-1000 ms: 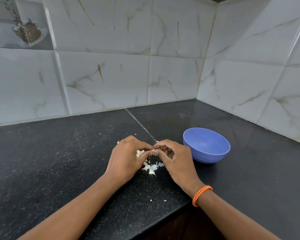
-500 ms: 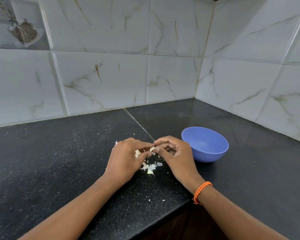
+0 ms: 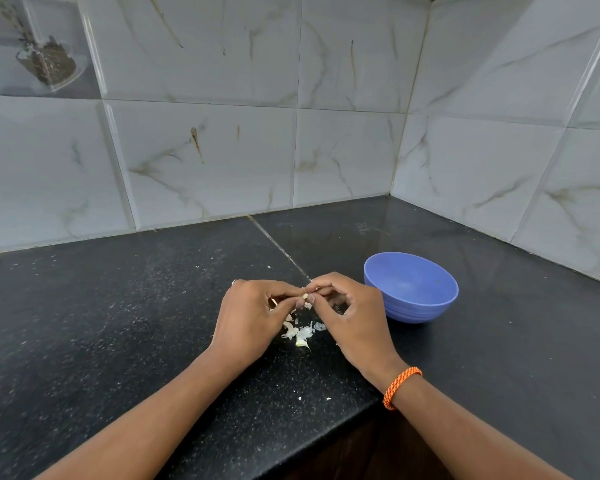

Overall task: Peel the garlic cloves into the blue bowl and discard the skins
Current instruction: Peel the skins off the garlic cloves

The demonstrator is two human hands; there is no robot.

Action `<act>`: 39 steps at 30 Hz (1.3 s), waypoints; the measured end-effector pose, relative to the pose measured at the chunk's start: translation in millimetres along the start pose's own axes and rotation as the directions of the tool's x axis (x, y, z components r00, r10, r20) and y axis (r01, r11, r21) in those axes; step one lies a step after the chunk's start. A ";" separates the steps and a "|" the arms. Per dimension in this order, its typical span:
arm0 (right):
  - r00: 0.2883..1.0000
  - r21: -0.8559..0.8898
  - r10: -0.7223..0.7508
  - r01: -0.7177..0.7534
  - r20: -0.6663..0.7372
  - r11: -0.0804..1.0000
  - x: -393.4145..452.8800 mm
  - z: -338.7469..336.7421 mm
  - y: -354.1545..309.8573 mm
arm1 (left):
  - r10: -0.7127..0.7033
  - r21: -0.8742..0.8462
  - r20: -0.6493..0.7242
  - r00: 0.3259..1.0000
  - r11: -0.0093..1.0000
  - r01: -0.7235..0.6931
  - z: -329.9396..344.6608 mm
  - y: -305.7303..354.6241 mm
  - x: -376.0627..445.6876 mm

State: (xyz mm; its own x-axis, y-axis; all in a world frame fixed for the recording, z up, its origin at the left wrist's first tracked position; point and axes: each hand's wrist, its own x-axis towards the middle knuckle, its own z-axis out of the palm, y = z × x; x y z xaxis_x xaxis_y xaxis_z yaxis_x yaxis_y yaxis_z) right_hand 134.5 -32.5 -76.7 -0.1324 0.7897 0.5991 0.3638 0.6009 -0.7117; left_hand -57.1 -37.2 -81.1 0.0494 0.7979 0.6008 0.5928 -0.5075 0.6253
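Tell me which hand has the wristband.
The right hand, nearest the blue plastic bowl: an orange braided wristband circles its wrist. The left hand has a bare wrist.

A small pale garlic clove [image 3: 305, 296] is pinched between the fingertips of the left hand [image 3: 253, 315] and the right hand [image 3: 352, 318], held just above a dark speckled countertop [image 3: 118, 323]. Only a sliver of the clove shows between the fingers. Directly below, nearer the viewer, a small scatter of thin, whitish garlic skins [image 3: 300, 332] lies loose on the counter, the pieces curled and papery. To the right, just beside the right hand, stands the blue bowl [image 3: 411, 289], round, upright and plastic-looking, with faint ridges near its base. Its visible interior appears empty.
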 end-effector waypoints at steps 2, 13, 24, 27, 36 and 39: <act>1.000 0.019 0.007 -0.007 -0.007 1.000 0.3 -0.8 -0.4 | -0.011 -0.048 0.013 1.000 0.999 0.011 -0.4 1.7 -0.2; 0.999 -0.183 -0.041 0.038 -0.016 0.982 -0.4 0.7 4.4 | -0.088 -0.166 0.035 0.996 0.982 0.093 -2.1 8.8 -0.3; 0.993 -0.269 -0.119 0.111 -0.012 0.957 -0.4 3.6 4.8 | -0.174 -0.206 0.049 0.984 0.962 0.180 0.4 10.1 0.1; 0.992 -0.264 -0.122 0.120 0.007 0.957 -1.5 3.8 3.9 | -0.190 -0.251 0.047 0.981 0.948 0.196 0.3 12.0 -0.9; 1.000 -0.014 0.008 -0.008 0.009 1.000 -2.3 -0.7 1.3 | -0.165 -0.231 0.007 0.986 0.959 0.162 0.3 12.2 -1.4; 1.000 0.003 0.015 -0.015 0.010 1.000 -2.2 -1.2 1.2 | -0.132 -0.196 -0.014 0.991 0.972 0.127 0.8 10.9 -1.2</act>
State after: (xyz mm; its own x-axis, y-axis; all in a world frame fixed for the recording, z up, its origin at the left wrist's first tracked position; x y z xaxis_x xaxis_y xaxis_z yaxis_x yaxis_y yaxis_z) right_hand 136.3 -33.7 -78.4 -0.1362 0.8000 0.5843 0.3627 0.5891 -0.7221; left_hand -50.0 -43.4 -75.4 -0.0403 0.8534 0.5197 0.4252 -0.4560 0.7818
